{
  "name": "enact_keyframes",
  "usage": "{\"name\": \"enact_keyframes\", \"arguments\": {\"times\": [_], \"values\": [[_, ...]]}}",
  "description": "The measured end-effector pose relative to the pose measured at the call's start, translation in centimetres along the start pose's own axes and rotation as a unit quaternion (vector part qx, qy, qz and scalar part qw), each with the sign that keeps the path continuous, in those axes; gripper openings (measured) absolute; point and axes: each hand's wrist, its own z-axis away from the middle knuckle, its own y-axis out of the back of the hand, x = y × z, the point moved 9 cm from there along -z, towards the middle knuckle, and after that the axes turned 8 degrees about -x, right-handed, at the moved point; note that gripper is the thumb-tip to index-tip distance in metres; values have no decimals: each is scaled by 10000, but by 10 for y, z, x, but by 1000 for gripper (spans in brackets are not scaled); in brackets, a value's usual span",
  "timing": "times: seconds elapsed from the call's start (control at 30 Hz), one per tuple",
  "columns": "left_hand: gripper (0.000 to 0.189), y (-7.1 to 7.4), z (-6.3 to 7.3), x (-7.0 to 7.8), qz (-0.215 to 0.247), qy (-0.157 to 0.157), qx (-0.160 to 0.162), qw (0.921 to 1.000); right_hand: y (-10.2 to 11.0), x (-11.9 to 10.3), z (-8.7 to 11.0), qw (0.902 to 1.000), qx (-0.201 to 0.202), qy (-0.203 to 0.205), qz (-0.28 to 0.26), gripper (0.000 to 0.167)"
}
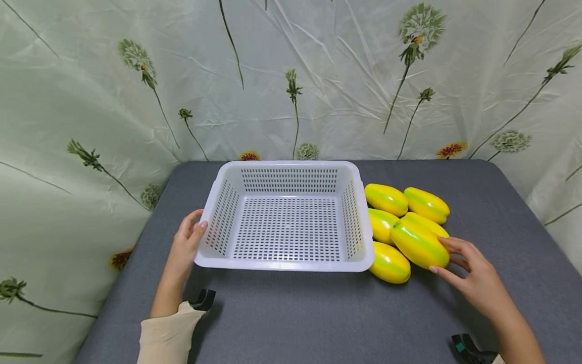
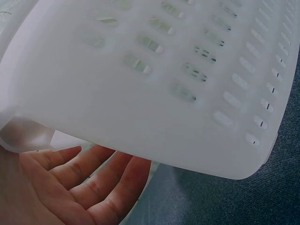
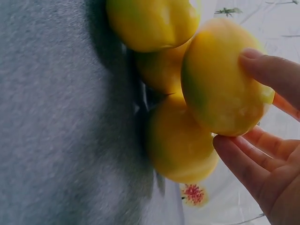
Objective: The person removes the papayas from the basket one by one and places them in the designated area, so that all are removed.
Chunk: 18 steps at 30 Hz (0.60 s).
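A white perforated plastic basket stands on the grey table, its inside bare. My left hand grips its left side, thumb at the rim; in the left wrist view the left fingers reach behind the basket wall. To the basket's right lie several yellow-green papayas, among them one at the front and one at the back right. My right hand holds the top papaya by its right end, between thumb and fingers. In the right wrist view this papaya leans against the others.
The grey cloth-covered table runs in front of the basket and to both sides. Behind and to the left hangs a pale curtain with a dandelion print. Black wrist mounts sit near the sleeves.
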Motion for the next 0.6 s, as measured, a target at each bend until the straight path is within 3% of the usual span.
{"name": "enact_keyframes", "arguments": {"times": [0.13, 0.33, 0.53, 0.6], "values": [[46, 0, 0, 0, -22, -36, -12, 10000, 3, -8, 5, 9998, -62, -84, -159, 77], [46, 0, 0, 0, 24, 25, 4, 10000, 1, -8, 12, 9989, -209, -411, 25, 73], [45, 0, 1, 1, 95, 55, 12, 9999, 6, -49, 11, 9984, -426, -338, -154, 64], [45, 0, 1, 1, 91, 53, 14, 9999, 5, -53, 11, 9982, -488, -307, -133, 62]]}}
